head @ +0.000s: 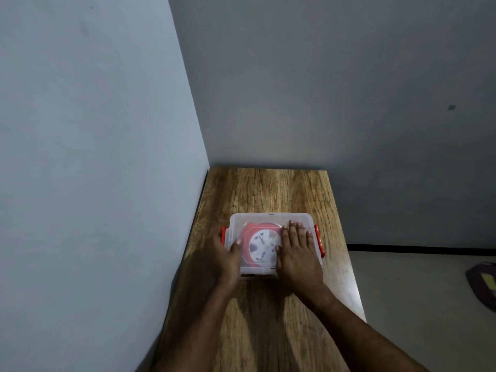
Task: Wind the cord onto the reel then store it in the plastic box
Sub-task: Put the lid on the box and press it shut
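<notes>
Your two forearms reach in from the near edge of the tabletop (268, 318), bare wood under them. Right hand (296, 253): flat, fingers straight and together, palm pressing down on the right half of the lid (268, 220); it grasps nothing. Left hand (228, 255): wrapped over the left near corner of the plastic box (257, 269), thumb on top and fingers down the side by the left red latch (223, 234); motion blur here, so the grip looks like a curl round the edge, but you could not swear to it. Box sits mid-table, nearer the left edge along the wall. Through the clear lid: the reel (261, 245), red body, white face, lying flat inside. The cord itself can't be made out; probably wound. Right red latch (320, 240) stands beyond your fingers. Judgement: winding and storing done, lid on; only clipping both latches appears left.
</notes>
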Tool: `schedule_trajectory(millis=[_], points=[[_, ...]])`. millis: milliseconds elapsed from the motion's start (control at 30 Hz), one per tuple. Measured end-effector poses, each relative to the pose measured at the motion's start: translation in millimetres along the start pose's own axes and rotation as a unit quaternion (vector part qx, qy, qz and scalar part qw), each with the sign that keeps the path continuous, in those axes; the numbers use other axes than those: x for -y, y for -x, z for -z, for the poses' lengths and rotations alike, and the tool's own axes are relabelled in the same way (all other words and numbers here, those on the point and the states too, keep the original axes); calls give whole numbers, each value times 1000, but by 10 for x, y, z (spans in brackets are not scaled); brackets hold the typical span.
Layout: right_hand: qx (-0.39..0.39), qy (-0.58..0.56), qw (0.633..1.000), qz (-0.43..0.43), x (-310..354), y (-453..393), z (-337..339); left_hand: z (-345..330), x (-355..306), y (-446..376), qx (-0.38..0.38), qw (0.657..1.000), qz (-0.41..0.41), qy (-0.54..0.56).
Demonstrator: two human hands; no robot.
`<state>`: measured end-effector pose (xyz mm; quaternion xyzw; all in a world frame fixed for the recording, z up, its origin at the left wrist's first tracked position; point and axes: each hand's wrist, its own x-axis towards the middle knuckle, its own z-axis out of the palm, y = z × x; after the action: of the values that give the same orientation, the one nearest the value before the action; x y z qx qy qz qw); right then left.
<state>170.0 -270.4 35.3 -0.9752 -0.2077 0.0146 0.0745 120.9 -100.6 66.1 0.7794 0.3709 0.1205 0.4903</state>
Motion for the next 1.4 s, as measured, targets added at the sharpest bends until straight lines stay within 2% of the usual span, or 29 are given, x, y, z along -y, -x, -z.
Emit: schedule_trajectory(millis=[233,333,367,433,467,533,633,700,833,1067,1233,1333,1400], points=[[-6,-5,1000,-2,7,9,4,-61,19,26,-28,998,-54,-16],[6,7,1000,-5,-5,0,-14,-151,36,-9,-33,994,-88,-64],[7,8,1000,-7,-5,-1,-16,-189,37,-29,-24,986,-112,-120],[7,6,1000,-7,5,-2,0,-268,27,-55,-15,942,-210,-261],[7,6,1000,-4,12,-4,8,-306,1,-58,-8,914,-270,-304],[9,7,1000,2,17,6,25,-359,-16,-48,26,867,-340,-363],[22,23,999,7,-3,11,19,-406,76,-49,115,815,-342,-454],[23,25,999,11,-7,9,15,-407,120,-43,149,794,-330,-489],[10,10,1000,5,25,9,30,-371,94,-14,154,795,-325,-488],[28,28,999,12,6,12,91,-355,102,-62,155,819,-315,-453],[-87,-29,996,-13,-60,61,178,-241,135,-154,140,815,-300,-476],[-119,-106,983,-86,-215,69,134,-153,95,-163,109,853,-258,-441],[-106,-242,952,-152,-313,62,108,-96,47,-131,86,888,-216,-397]])
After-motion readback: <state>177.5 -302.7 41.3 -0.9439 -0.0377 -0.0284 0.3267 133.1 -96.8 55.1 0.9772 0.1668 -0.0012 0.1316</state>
